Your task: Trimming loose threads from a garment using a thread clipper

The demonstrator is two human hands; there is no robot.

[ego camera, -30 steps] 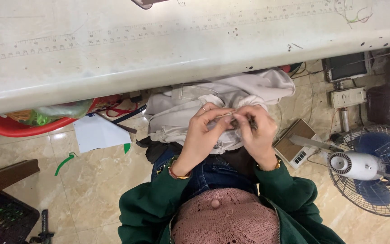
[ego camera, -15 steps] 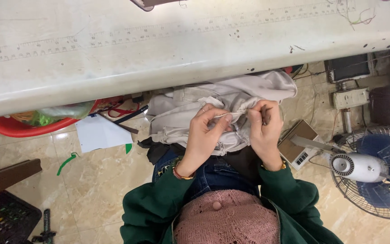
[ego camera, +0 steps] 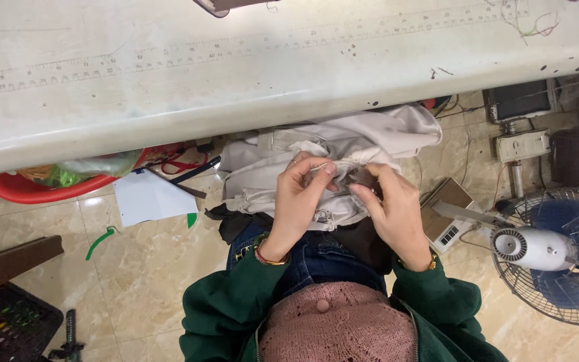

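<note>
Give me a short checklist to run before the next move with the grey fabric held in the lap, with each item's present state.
1. Left hand grips the grey fabric: ok.
2. Right hand touches the same fold: ok.
3. Fabric off the floor, bunched on the lap: ok.
4. Any small tool between the fingers: cannot tell, too small.
5. Fan apart from the fabric: ok.
6. Worktable edge not snagging the fabric: cannot tell, the fabric runs under it.

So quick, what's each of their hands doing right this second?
Left hand: fingers pinched shut on the pale grey cloth in the lap.
Right hand: fingers curled closed on the same cloth, close beside the left.
</note>
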